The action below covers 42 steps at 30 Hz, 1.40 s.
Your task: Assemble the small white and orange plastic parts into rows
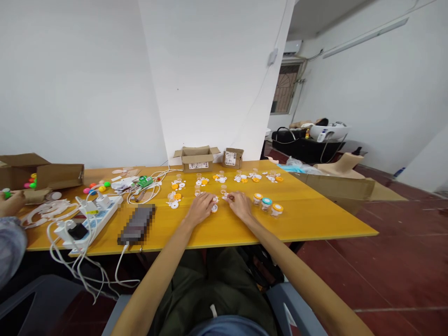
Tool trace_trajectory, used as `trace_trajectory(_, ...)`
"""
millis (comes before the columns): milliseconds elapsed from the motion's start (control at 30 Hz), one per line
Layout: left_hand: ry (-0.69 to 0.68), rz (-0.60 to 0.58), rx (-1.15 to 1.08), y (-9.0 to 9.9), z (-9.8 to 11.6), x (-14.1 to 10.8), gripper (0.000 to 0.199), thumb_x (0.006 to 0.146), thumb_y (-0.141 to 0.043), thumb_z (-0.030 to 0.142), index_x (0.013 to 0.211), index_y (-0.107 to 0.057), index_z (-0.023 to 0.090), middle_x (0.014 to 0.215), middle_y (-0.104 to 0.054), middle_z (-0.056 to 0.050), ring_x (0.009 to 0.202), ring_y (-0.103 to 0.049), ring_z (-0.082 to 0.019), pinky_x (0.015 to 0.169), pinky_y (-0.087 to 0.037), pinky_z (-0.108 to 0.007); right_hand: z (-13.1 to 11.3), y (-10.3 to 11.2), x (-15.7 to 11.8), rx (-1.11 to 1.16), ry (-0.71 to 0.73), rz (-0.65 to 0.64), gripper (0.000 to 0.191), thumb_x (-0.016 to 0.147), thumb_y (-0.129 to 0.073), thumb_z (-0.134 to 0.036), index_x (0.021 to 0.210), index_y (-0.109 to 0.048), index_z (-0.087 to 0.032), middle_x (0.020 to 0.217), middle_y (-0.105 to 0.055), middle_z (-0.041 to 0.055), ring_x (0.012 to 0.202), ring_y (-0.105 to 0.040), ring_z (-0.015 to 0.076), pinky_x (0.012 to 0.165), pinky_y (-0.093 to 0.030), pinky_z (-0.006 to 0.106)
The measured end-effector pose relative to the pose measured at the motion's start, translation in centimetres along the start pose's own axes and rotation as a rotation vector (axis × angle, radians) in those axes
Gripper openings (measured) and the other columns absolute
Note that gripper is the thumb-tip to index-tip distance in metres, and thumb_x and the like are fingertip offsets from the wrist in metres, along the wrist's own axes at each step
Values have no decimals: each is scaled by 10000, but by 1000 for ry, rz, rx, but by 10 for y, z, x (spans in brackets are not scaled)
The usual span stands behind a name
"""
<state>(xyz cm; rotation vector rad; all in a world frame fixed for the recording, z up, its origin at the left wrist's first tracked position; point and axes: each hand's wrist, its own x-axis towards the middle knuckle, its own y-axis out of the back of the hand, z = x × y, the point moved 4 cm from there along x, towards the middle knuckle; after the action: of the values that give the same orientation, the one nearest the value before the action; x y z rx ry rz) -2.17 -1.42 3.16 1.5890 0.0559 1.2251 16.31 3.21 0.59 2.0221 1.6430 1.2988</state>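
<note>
My left hand [200, 208] rests over the yellow table, its curled fingers at small white parts and a round white piece [214, 208]. My right hand [240, 204] is just to the right, its fingertips pinched at a small white part [224, 196]; what lies between them is too small to name. Right of it stand an orange-lidded jar [257, 199], a teal-lidded jar [266, 204] and another orange-lidded jar [276, 210]. Beyond my hands, clear cups sit among white and orange pieces [204, 182].
An open cardboard box [198, 160] and a smaller box [233, 158] stand at the back edge. To the left lie a dark device [137, 225], a power strip [101, 220] with cables and colored balls [101, 188]. Another person's hand [11, 203] is far left.
</note>
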Motion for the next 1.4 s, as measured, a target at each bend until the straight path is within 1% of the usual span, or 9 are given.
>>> trace_trajectory(167, 4, -14, 21, 0, 0, 1, 204, 1032, -453, 310, 1074, -638, 236, 941, -698, -47, 933, -655, -214, 857, -520, -355, -6, 2, 2, 230, 90, 19, 165, 876, -619, -299, 797, -752, -245, 851, -753, 76, 827, -680, 254, 787, -517, 365)
trace_trajectory(333, -11, -3, 18, 0, 1, 1, 193, 1033, -455, 309, 1044, -635, 240, 947, -699, -44, 937, -652, -210, 855, -519, -352, -28, 1, -3, 483, 238, -164, 249, 899, -599, -435, 834, -731, -234, 844, -740, 37, 792, -654, 212, 761, -518, 335)
trace_trajectory(500, 1, -31, 21, -3, -1, 1, 190, 1031, -464, 320, 1031, -638, 243, 933, -688, -39, 943, -642, -210, 874, -516, -358, -34, 0, -7, 546, 250, -278, 267, 863, -658, -484, 816, -690, -222, 801, -713, 13, 763, -626, 187, 727, -501, 307)
trace_trajectory(600, 13, -59, 19, -5, -3, 1, 190, 1027, -476, 336, 1023, -643, 244, 919, -680, -37, 945, -639, -211, 882, -514, -361, -33, 0, -7, 532, 246, -271, 268, 868, -645, -472, 786, -667, -218, 767, -696, 4, 733, -611, 178, 713, -497, 300)
trace_trajectory(767, 36, -46, -7, -4, -2, 1, 187, 1018, -490, 341, 1045, -645, 242, 910, -678, -43, 937, -640, -221, 884, -514, -374, -29, 0, -5, 420, 220, -185, 202, 876, -605, -395, 772, -654, -229, 757, -694, 10, 730, -618, 193, 728, -502, 315)
trace_trajectory(900, 57, -39, -29, -2, 0, 0, 180, 997, -524, 360, 1054, -651, 247, 879, -670, -39, 909, -637, -225, 879, -512, -382, -19, 1, -1, 263, 181, -67, 147, 865, -591, -318, 770, -675, -244, 822, -713, 39, 823, -630, 224, 801, -509, 345)
trace_trajectory(1000, 50, -43, -25, -1, 2, 0, 164, 977, -551, 366, 991, -651, 237, 878, -666, -47, 911, -632, -229, 879, -508, -381, -12, 0, 4, 138, 159, 8, 126, 846, -612, -275, 749, -686, -246, 859, -710, 54, 898, -625, 244, 867, -497, 370)
trace_trajectory(1233, 8, -96, 5, -1, 8, 0, 87, 912, -619, 317, 908, -621, 230, 904, -657, -53, 949, -615, -241, 905, -496, -397, -11, -10, 11, 4, 117, -21, 89, 852, -664, -223, 780, -711, -242, 992, -699, 103, 1012, -599, 289, 870, -462, 399)
trace_trajectory(1400, 5, -133, -8, -3, 9, -1, 91, 876, -659, 298, 926, -612, 238, 938, -661, -51, 988, -613, -252, 920, -494, -410, -12, -11, 16, -5, 114, 12, 106, 855, -672, -237, 755, -701, -254, 969, -692, 100, 987, -594, 294, 836, -459, 406)
